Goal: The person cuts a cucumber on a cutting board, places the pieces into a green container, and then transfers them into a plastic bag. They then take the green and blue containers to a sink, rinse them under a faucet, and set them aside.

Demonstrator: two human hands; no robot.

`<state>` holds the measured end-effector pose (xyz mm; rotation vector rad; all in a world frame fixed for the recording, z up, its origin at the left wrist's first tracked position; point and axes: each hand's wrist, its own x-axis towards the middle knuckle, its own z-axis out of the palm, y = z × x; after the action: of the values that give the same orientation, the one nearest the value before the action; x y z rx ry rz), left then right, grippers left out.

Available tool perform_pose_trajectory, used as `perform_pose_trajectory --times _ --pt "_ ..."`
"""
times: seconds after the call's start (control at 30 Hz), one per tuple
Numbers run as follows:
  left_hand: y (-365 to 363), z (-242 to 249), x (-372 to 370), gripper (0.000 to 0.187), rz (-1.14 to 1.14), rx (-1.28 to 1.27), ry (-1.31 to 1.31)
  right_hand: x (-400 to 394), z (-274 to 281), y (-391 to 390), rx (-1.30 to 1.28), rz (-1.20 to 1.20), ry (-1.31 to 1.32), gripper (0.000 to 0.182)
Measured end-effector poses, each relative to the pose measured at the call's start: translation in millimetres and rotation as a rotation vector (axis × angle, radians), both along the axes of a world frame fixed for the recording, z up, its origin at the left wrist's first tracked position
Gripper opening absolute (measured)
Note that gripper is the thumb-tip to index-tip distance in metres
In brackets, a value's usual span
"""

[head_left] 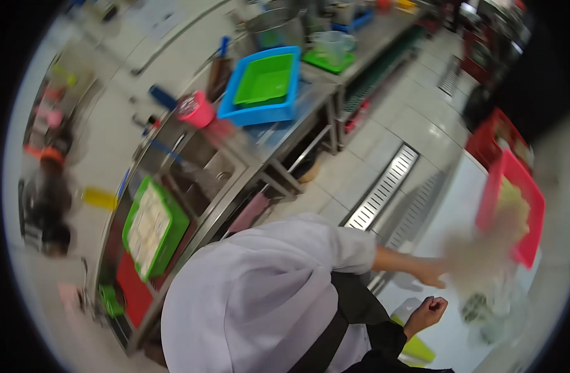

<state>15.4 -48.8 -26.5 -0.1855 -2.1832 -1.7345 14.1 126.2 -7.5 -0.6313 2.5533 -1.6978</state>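
My left hand, in a black sleeve, is at the lower right beside a white table. Its fingers are curled closed, with nothing visible in them. My right hand is not in view. Just above, a co-worker's bare hand reaches over the table from a white sleeve. A pale, motion-blurred thing is beyond it; what it is cannot be made out. A pink tray holds yellowish contents. Clear plastic with something greenish lies nearer, and a yellow-green item is below my left hand.
The co-worker in white fills the lower middle. Left of them stand a metal sink counter, a green crate with pale blocks and a blue tray. A red crate is behind the table, and a floor drain runs alongside.
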Motion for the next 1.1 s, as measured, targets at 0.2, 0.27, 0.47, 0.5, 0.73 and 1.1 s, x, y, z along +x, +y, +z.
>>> perform_pose_trajectory --times 0.2,0.27,0.47,0.5,0.73,1.1 --pt "-215 -21 261 0.023 0.689 0.427 -0.100 41 64 -122 0.609 0.662 0.244 0.052" --pt "-288 19 370 0.017 1.247 0.320 -0.130 38 52 -151 0.707 0.966 0.080 0.049" --pt "-426 128 722 0.025 2.740 -0.816 -0.353 126 34 -268 0.660 1.194 0.106 0.041" --pt "-450 123 799 0.027 2.727 -0.742 -0.644 151 40 -289 0.666 1.205 0.093 0.041" --pt "-483 15 1011 0.033 2.269 -0.948 -0.946 270 54 -385 0.592 1.410 0.187 0.035" --pt "-437 99 828 0.049 2.554 -0.792 -0.511 266 37 -408 0.819 1.448 0.211 0.037"
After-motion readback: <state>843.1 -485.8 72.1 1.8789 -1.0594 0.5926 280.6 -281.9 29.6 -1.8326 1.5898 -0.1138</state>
